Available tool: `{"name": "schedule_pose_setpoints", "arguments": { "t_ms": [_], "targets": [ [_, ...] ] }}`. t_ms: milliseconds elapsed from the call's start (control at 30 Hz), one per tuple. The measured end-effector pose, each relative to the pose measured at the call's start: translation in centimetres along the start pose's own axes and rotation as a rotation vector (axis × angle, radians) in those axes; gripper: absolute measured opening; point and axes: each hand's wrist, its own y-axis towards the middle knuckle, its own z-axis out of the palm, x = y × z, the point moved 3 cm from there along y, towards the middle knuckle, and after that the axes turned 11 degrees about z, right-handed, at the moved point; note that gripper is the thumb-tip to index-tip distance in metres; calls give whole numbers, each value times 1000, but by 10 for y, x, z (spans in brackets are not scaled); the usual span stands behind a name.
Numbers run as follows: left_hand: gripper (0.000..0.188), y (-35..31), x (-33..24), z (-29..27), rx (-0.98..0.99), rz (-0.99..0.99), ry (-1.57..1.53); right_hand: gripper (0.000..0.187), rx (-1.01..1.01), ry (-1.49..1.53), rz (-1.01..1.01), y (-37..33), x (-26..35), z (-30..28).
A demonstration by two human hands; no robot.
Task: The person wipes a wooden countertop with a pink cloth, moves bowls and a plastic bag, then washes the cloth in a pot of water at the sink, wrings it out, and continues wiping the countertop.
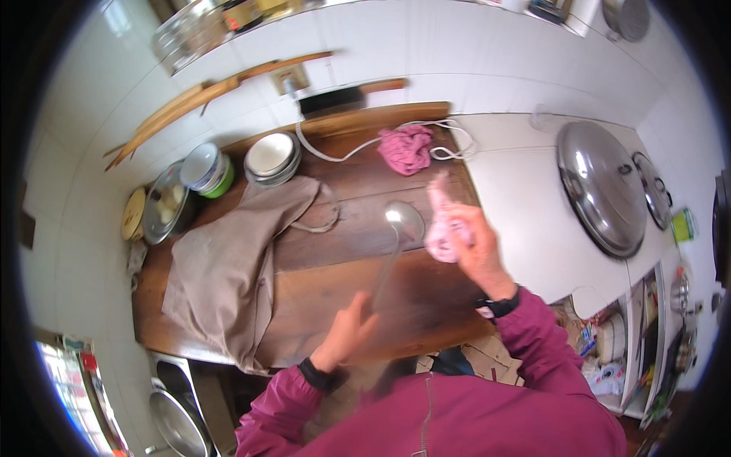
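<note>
In my left hand (346, 333) is the end of a long thin handle. It belongs to a shiny metal ladle (406, 222), whose bowl is over the brown wooden tabletop (343, 286). My right hand (481, 251) is closed round a crumpled pink cloth (442, 238), just right of the ladle's bowl. Motion blurs both hands a little. Beyond them, a second, darker pink cloth (406, 148) lies bunched near the back of the table. A grey-brown apron-like cloth (228, 263) spreads over the table's left side.
Stacked bowls (270, 156), a blue-and-green bowl stack (204, 169) and an oval metal dish (166, 204) stand at the back left. A white cord (333, 158) runs across the back. On the white counter at right are a large metal lid (601, 186) and a smaller lid (651, 190).
</note>
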Motion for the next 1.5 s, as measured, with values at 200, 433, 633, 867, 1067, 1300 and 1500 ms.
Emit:
{"name": "schedule_pose_setpoints", "arguments": {
  "t_ms": [200, 433, 633, 867, 1067, 1300, 1500],
  "targets": [
    [34, 0, -37, 34, 310, 306, 111, 18, -33, -36, 322, -30, -41, -15],
    [24, 25, -83, 115, 375, 372, -74, 20, 279, 1488, 886, -112, -111, -126],
    [31, 26, -146, 257, 439, 380, -24, 22, -193, 1726, 649, -195, -76, -202],
    [23, -45, -221, 410, 887, 233, -329, 15, -838, 1192, 596, -324, -86, -352],
    [20, -82, -267, 517, 1062, 127, -382, 15, -946, 1031, 627, -428, -57, -451],
    [9, -74, -312, 644, 1211, 366, -525, 16, -986, 852, 481, -492, -71, -485],
    [29, -60, -340, 736, 1669, 128, -502, 50, -887, 216, 784, -526, -131, -565]
  ]
}}
